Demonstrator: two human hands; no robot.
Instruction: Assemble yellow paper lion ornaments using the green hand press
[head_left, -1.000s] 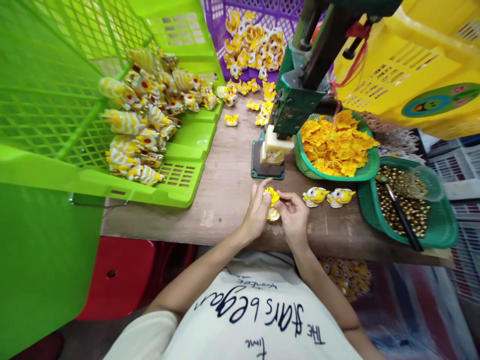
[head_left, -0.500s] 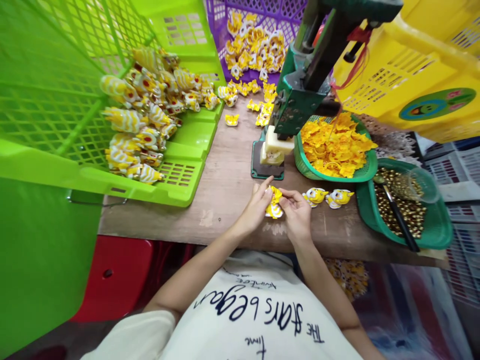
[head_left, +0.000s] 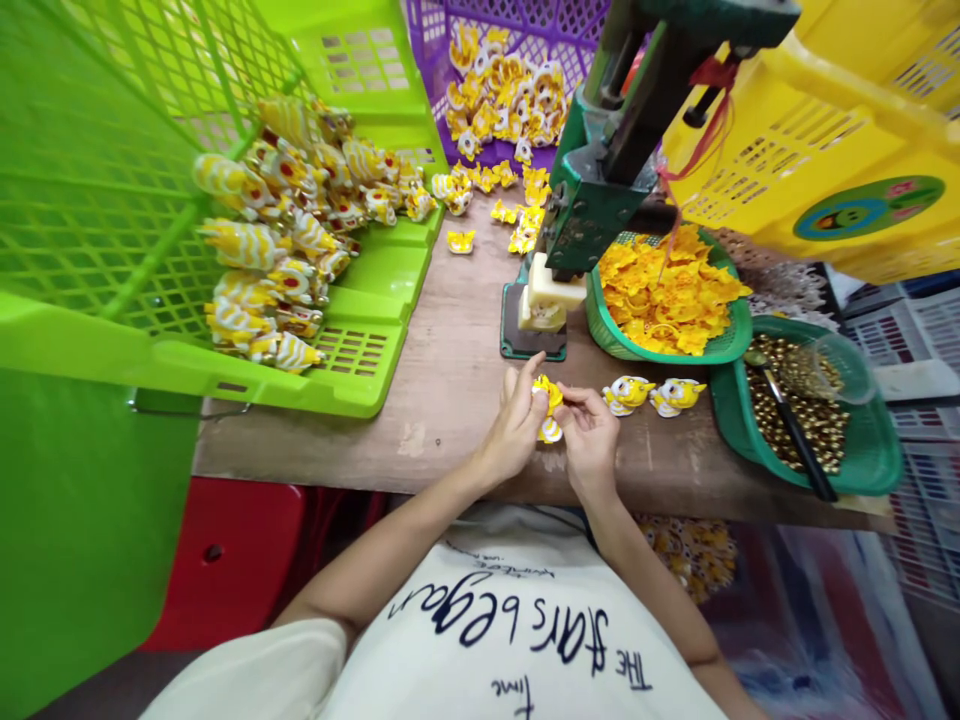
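Observation:
Between my two hands is a small yellow-and-white plastic toy piece (head_left: 550, 428), partly covered by my fingers, just in front of the press base. My left hand (head_left: 516, 418) pinches it from the left, with the index finger pointing up. On its other side, my right hand (head_left: 591, 428) grips the piece with thumb and fingertips. To the right of my hands, two similar yellow-and-white toy figures (head_left: 628, 396) lie side by side on the wooden table (head_left: 450, 400). A green hand press (head_left: 600, 190) with a cream block (head_left: 551, 295) under its ram stands beyond my hands.
At left, a green crate (head_left: 360, 385) holds striped toy pieces. A purple basket (head_left: 427, 60) of parts stands behind. Right of the press are a green basket of yellow parts (head_left: 667, 290) and a green tub (head_left: 885, 450) with gold beads and a black-handled spoon (head_left: 799, 440). A yellow crate (head_left: 750, 170) leans above.
My fingers have shifted slightly around the toy piece, my left thumb now covering more of its middle. The whole view has moved a little; the other things stay in place.

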